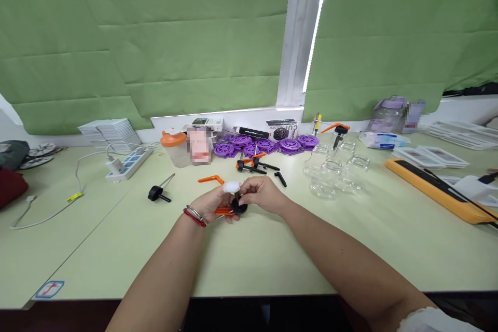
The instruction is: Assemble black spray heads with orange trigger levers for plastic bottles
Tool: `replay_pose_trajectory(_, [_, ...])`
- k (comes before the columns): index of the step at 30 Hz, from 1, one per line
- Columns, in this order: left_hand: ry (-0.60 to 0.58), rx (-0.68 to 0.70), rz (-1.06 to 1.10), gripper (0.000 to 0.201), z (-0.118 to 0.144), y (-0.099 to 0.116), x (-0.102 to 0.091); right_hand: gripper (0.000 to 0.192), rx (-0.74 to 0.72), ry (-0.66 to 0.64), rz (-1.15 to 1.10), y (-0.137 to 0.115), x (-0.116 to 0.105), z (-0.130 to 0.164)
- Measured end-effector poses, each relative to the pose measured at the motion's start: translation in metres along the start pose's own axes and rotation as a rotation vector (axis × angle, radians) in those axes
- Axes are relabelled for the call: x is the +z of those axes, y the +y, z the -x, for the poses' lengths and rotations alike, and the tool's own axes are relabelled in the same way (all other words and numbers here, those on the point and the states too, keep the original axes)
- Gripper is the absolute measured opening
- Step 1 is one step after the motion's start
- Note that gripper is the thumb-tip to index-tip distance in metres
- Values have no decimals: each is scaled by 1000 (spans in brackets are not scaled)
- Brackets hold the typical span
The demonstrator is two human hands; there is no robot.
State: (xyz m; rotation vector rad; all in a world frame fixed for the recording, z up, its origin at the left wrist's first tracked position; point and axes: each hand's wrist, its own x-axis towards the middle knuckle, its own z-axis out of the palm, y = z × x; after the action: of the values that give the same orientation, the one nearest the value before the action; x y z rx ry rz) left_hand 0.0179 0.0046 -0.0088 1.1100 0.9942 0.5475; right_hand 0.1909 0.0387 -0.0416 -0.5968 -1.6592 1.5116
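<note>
My left hand (213,202), a white cover on its thumb, is closed around a round black cap (240,208) with an orange lever (224,211). From above, my right hand (265,195) pinches the short black stem on that cap between thumb and fingers. Just beyond lie a loose orange lever (212,179) and a small black elbow-shaped piece (280,179). Two black caps with orange levers, one of them the nearer cap (251,167), rest farther back. To the left is another black cap (155,193) with a metal rod.
Several clear glass bottles (332,167) stand at right. Purple plastic discs (290,145) are piled at the back, beside an orange-lidded shaker (178,153). A white power strip (132,164) with cables is on the left, a yellow-orange power strip (439,192) on the right.
</note>
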Motion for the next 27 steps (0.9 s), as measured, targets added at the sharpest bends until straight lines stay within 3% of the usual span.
replay_pose_trajectory(8, [5,-19,16,44,-2,0,0,32,52,-16,-35,-2,0,0])
replay_pose_trajectory(16, [-100,-116,-32,53,-14,9,-7,31,109,-10,-34,-7,-7,-1])
replay_pose_trajectory(27, [-213,-117,12,59,-21,9,-15,31,136,-5,-67,-3,-9,-3])
